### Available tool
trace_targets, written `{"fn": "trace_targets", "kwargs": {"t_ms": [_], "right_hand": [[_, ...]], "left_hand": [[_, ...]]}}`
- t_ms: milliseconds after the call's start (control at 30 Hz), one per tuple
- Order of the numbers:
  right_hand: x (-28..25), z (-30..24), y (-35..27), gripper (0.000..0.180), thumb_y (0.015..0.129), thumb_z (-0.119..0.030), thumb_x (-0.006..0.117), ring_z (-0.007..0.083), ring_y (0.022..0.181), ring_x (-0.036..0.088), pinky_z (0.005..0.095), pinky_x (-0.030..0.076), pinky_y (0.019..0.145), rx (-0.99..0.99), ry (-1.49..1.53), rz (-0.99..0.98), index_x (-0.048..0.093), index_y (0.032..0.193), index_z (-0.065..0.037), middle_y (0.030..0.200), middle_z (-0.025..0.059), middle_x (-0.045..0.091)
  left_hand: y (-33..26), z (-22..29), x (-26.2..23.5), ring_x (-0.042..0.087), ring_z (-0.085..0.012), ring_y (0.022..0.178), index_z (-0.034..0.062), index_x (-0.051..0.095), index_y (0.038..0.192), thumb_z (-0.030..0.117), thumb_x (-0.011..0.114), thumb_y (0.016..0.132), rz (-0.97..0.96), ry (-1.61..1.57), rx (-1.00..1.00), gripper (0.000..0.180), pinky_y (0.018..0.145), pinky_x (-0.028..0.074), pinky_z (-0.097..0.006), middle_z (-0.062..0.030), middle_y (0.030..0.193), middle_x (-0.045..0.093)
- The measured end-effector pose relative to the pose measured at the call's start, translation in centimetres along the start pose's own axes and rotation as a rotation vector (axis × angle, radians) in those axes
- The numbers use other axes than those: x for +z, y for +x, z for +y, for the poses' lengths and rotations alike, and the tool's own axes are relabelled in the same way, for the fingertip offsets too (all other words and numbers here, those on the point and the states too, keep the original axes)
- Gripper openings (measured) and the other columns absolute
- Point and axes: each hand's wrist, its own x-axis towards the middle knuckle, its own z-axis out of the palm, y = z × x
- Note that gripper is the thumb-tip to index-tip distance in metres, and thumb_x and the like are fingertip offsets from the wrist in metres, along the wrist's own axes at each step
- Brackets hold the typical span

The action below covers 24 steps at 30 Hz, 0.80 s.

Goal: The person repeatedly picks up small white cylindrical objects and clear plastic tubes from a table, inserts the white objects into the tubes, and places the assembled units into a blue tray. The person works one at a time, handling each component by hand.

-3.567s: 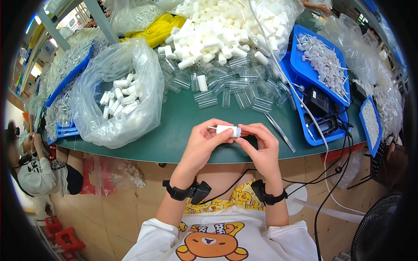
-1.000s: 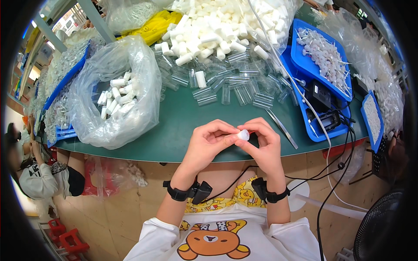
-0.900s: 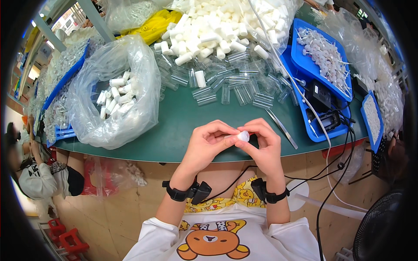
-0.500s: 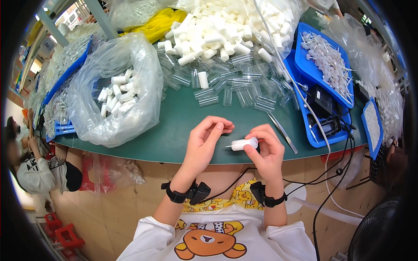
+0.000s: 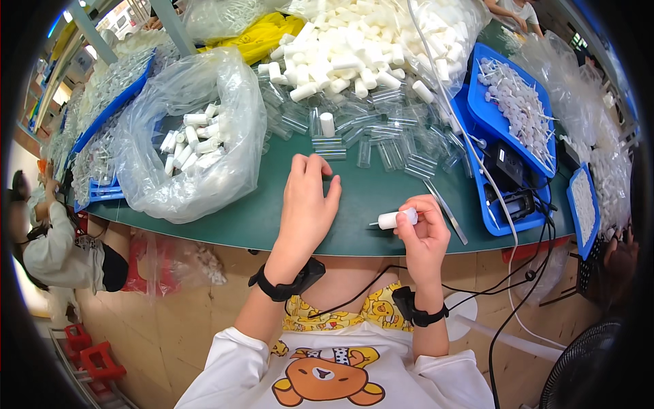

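Note:
My right hand (image 5: 424, 232) pinches a small white cylinder (image 5: 396, 219) with a thin pin at its left end, held just above the near edge of the green table (image 5: 225, 225). My left hand (image 5: 308, 201) is empty, fingers spread, reaching forward over the table towards the clear plastic tubes (image 5: 368, 140) scattered in front of me. One white cylinder (image 5: 328, 124) stands upright among those tubes. Behind them lies a large heap of white cylinders (image 5: 354, 48).
A clear bag (image 5: 194, 136) with several white cylinders lies at the left. Blue trays (image 5: 507, 102) with small white parts, a black device (image 5: 509, 178) and metal tweezers (image 5: 446, 210) sit at the right. Another person (image 5: 54, 238) sits at far left. Cables hang over the table's right edge.
My hands have come apart. The left hand let go of the white cylinder and moved forward over the table; the right hand keeps the cylinder and shifted slightly right.

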Motion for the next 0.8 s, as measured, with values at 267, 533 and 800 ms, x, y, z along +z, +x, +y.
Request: {"fn": "trace_targets", "kwargs": {"t_ms": [267, 533, 800], "right_hand": [[0.0, -0.2, 0.1, 0.010, 0.086, 0.006, 0.059, 0.0109, 0.080, 0.053, 0.0223, 0.050, 0.062, 0.042, 0.045, 0.003, 0.054, 0.094, 0.002, 0.100, 0.0068, 0.047], [-0.1, -0.2, 0.1, 0.012, 0.086, 0.004, 0.058, 0.0110, 0.078, 0.053, 0.0215, 0.049, 0.061, 0.042, 0.072, 0.039, 0.054, 0.097, 0.001, 0.099, 0.0067, 0.045], [0.3, -0.1, 0.3, 0.018, 0.089, 0.000, 0.055, 0.0162, 0.088, 0.058, 0.0264, 0.050, 0.071, -0.046, 0.287, -0.018, 0.048, 0.106, 0.000, 0.104, 0.0186, 0.061]], "left_hand": [[-0.1, 0.1, 1.0, 0.050, -0.0258, 0.083, 0.0076, 0.058, 0.109, 0.003, 0.064, 0.082, 0.100, 0.094, 0.094, 0.028, 0.074, 0.043, -0.037, -0.0125, 0.098, 0.044], [-0.5, 0.2, -0.2, 0.052, -0.0271, 0.099, 0.0038, 0.055, 0.105, 0.004, 0.066, 0.082, 0.029, 0.105, 0.300, 0.026, 0.080, 0.045, -0.039, -0.0115, 0.108, 0.055], [-1.5, -0.4, -0.6, 0.059, -0.0234, 0.094, 0.0011, 0.044, 0.111, -0.002, 0.059, 0.087, -0.344, -0.465, 0.177, 0.028, 0.086, 0.047, -0.034, -0.0140, 0.106, 0.063]]}}
